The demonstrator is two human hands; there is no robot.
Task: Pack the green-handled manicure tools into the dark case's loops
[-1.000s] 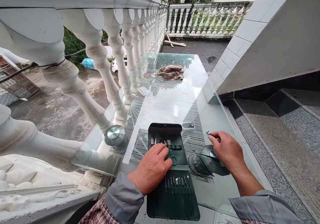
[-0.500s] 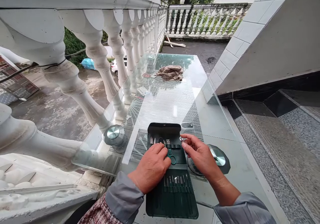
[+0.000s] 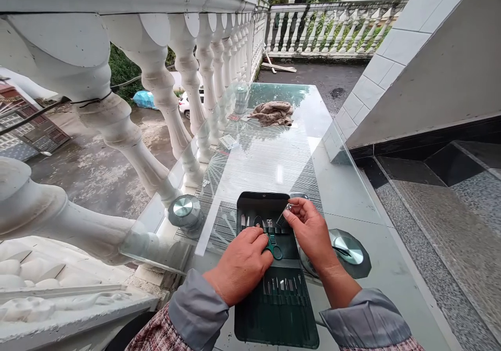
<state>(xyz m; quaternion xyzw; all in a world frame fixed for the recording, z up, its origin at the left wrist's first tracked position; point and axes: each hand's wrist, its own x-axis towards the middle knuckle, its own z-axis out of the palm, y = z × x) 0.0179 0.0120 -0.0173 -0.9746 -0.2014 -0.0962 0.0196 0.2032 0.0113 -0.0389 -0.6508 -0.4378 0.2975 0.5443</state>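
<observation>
A glass table (image 3: pixel 344 194) carries an open dark green tool case (image 3: pixel 274 309) near its closest edge. The left hand (image 3: pixel 240 265) lies palm-down on the case's middle, gripping nothing. The right hand (image 3: pixel 311 231) pinches a small metal tool (image 3: pixel 282 216) over the case's upper row.

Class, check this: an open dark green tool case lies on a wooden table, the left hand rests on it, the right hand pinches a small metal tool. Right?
Not quite: the head view shows a glass table, not wood. The rest stands: the left hand rests on the tool case and the right hand pinches a small metal tool.
</observation>
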